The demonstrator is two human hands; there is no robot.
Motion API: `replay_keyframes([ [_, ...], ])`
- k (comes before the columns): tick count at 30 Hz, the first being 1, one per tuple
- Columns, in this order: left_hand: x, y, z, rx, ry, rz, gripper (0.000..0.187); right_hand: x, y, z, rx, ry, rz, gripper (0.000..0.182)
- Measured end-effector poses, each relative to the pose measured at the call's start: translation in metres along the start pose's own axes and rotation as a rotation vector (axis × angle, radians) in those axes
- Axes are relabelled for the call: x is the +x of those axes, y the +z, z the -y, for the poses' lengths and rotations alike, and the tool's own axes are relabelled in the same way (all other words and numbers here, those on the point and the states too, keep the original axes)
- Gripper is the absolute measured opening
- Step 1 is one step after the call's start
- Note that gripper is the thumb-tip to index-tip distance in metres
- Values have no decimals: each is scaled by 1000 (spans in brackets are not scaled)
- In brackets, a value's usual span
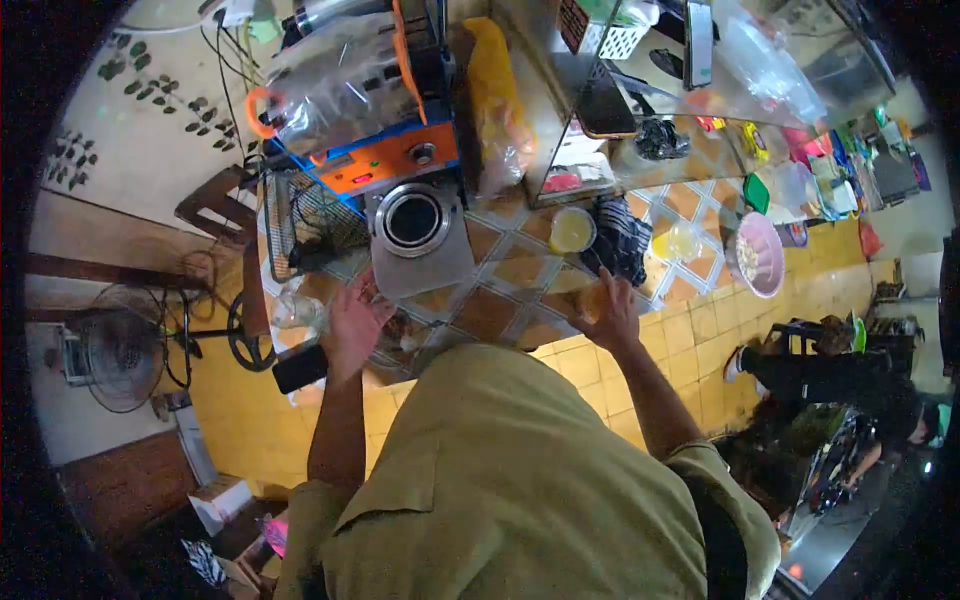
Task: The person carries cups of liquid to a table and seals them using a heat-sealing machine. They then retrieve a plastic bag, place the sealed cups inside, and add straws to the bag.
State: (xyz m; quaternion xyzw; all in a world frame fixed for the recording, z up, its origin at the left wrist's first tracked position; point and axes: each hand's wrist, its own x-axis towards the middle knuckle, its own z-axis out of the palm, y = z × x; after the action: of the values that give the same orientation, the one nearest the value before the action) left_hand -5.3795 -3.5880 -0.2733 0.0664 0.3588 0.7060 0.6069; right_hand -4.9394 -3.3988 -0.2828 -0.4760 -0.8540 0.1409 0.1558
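A blue and orange machine, which looks like a cup sealer (pixel 390 165), stands at the table's back left. Its metal plate with a round ring (pixel 415 220) projects toward me. My left hand (pixel 358 325) is at the plate's near left corner, fingers spread, with nothing visible in it. My right hand (pixel 612 315) is at the table's front edge, thumb and fingers curved around something orange-brown and hard to make out. Beyond it stand a cup of pale yellow liquid (pixel 572 231) and a dark striped cloth (pixel 622 240). Another clear cup with yellow contents (pixel 678 243) is right of the cloth.
A pink basin (pixel 760 255) with pale pieces sits at the table's right end. A glass case (pixel 640 165) stands behind the cups. A black phone-like object (pixel 300 370) lies at the left front edge. At left is a fan (pixel 122 360); another person (pixel 840 380) is at right.
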Motion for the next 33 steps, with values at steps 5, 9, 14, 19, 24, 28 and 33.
replay_keyframes([
  [5, -19, -3, 7, -67, -41, -166, 61, 12, -30, 18, -128, 0, -26, 100],
  [9, -29, -3, 9, -65, -19, -100, 59, 64, -31, 26, -4, -90, -139, 89],
  [14, -44, 10, -7, 5, 10, -12, 65, 137, -14, 66, -223, -55, 73, 84],
  [19, -79, -9, -20, -8, 53, -6, 66, 174, 43, 17, -423, -274, 185, 94],
  [24, -139, -36, -9, -15, 39, -83, 68, 181, 26, 23, -80, 11, 493, 100],
  [28, -188, -71, 11, 35, 2, -336, 66, 167, -13, 72, -235, 26, 332, 91],
  [33, -232, -102, 22, -31, -131, -341, 69, 141, -121, 200, -158, -67, 230, 79],
])
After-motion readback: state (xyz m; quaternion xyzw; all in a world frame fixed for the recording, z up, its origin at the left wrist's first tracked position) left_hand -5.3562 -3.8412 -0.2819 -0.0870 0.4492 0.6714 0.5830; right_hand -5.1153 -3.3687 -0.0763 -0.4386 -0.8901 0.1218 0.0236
